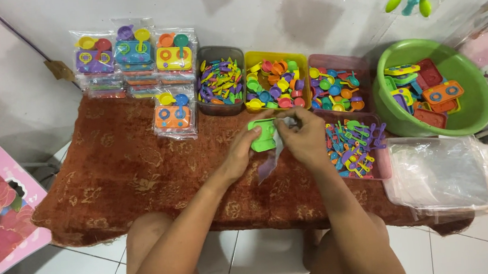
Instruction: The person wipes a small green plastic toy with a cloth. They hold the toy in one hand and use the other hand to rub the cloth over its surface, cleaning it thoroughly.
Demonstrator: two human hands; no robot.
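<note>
My left hand point(239, 152) grips a small green plastic toy stove point(263, 134) above the red patterned mat point(122, 172). My right hand point(303, 137) pinches a clear plastic bag point(271, 163) at the stove's right side; the bag hangs down between my hands. Just beyond my hands stands a yellow bin point(277, 83) of small coloured toy pots and cups.
Packed toy sets point(173, 117) lie stacked at the mat's far left. A grey bin of utensils point(222, 81), two pink bins point(340, 83) point(357, 147) of toy pieces, a green basin point(430, 86) of toy stoves and a stack of clear bags point(441, 174) ring the right.
</note>
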